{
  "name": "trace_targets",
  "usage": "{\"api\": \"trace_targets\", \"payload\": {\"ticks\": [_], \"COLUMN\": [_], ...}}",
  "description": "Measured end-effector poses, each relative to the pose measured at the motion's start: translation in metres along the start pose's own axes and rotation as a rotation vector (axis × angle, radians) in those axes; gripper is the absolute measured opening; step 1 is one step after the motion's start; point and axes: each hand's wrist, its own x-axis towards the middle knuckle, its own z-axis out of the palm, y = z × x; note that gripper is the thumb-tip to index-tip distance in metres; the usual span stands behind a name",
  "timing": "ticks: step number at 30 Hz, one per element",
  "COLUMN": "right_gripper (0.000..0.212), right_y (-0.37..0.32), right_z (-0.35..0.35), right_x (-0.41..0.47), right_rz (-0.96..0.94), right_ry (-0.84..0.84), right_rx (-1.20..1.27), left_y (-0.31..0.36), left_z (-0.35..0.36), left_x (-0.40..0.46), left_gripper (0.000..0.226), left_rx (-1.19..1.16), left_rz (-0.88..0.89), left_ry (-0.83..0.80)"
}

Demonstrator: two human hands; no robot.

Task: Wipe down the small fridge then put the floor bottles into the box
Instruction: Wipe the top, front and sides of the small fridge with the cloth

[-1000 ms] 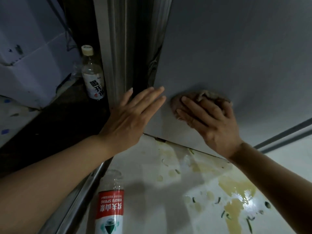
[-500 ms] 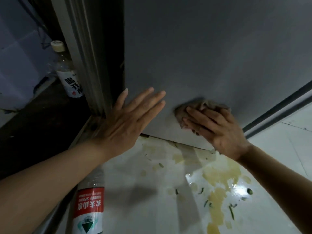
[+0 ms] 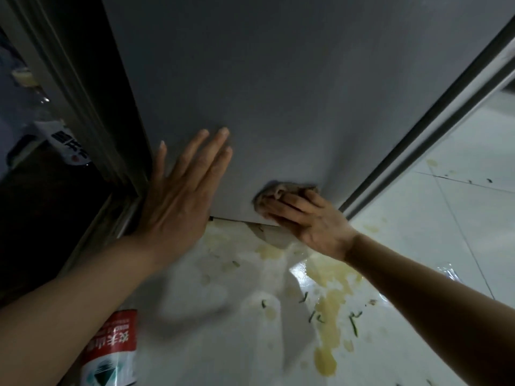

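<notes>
The small fridge's grey side panel point(image 3: 278, 93) fills the upper middle of the head view. My right hand point(image 3: 309, 221) presses a crumpled brownish cloth point(image 3: 274, 192) against the panel's bottom edge. My left hand point(image 3: 181, 196) lies flat on the panel near its lower left corner, fingers spread, holding nothing. A clear bottle with a red label point(image 3: 111, 349) lies on the floor under my left forearm. A second bottle with a white label point(image 3: 67, 143) stands at the far left, partly hidden behind the fridge's edge.
White floor tiles point(image 3: 459, 218) carry yellowish spill stains point(image 3: 331, 302) and small green scraps in front of the fridge. A dark strip of floor point(image 3: 41, 218) runs along the left. A crumpled clear wrapper point(image 3: 448, 271) lies at the right.
My right hand has slid the cloth down and to the right, reaching the panel's bottom edge. The view has swung right, pushing the standing bottle to the left border.
</notes>
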Motion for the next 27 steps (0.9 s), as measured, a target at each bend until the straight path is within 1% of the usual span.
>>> {"api": "trace_targets", "payload": {"ticks": [3, 5, 7, 9, 12, 13, 14, 16, 17, 20, 22, 25, 27], "right_gripper": [0.042, 0.041, 0.043, 0.046, 0.057, 0.057, 0.053, 0.04, 0.038, 0.029, 0.023, 0.023, 0.028], "right_y": [0.041, 0.053, 0.044, 0.026, 0.007, 0.006, 0.007, 0.018, 0.029, 0.062, 0.074, 0.066, 0.044], "right_z": [-0.02, -0.023, -0.014, 0.003, 0.014, 0.013, 0.01, -0.001, -0.009, -0.031, -0.037, -0.026, -0.007], "right_x": [-0.027, -0.039, -0.044, -0.049, -0.059, -0.06, -0.06, -0.06, -0.06, -0.069, -0.075, -0.072, -0.076], "right_rz": [0.145, 0.233, 0.277, 0.221, 0.031, 0.014, 0.01, 0.023, 0.033, 0.09, 0.152, 0.266, 0.265], "right_ry": [0.231, 0.299, 0.309, 0.219, -0.079, -0.129, -0.135, -0.086, -0.039, 0.132, 0.2, 0.263, 0.24], "right_rx": [-0.018, -0.013, 0.028, 0.066, 0.057, 0.056, 0.07, 0.118, 0.125, 0.096, 0.06, 0.053, 0.087], "left_y": [0.015, 0.027, 0.036, 0.039, 0.041, 0.041, 0.041, 0.041, 0.04, 0.039, 0.039, 0.04, 0.039], "left_z": [0.001, 0.005, 0.01, 0.017, 0.023, 0.024, 0.025, 0.025, 0.025, 0.026, 0.027, 0.03, 0.033], "left_x": [0.005, 0.014, 0.021, 0.022, 0.019, 0.019, 0.018, 0.017, 0.017, 0.018, 0.017, 0.017, 0.018], "left_gripper": [0.093, 0.092, 0.094, 0.102, 0.111, 0.111, 0.11, 0.108, 0.108, 0.107, 0.104, 0.102, 0.103], "left_rx": [-0.027, -0.036, -0.034, -0.027, -0.021, -0.02, -0.021, -0.015, -0.01, -0.018, -0.026, -0.027, -0.027], "left_rz": [0.122, 0.169, 0.154, 0.128, 0.108, 0.104, 0.101, 0.102, 0.103, 0.105, 0.098, 0.089, 0.099], "left_ry": [0.041, 0.04, 0.016, -0.005, -0.012, -0.01, -0.007, 0.004, 0.008, 0.002, -0.002, 0.007, 0.016]}}
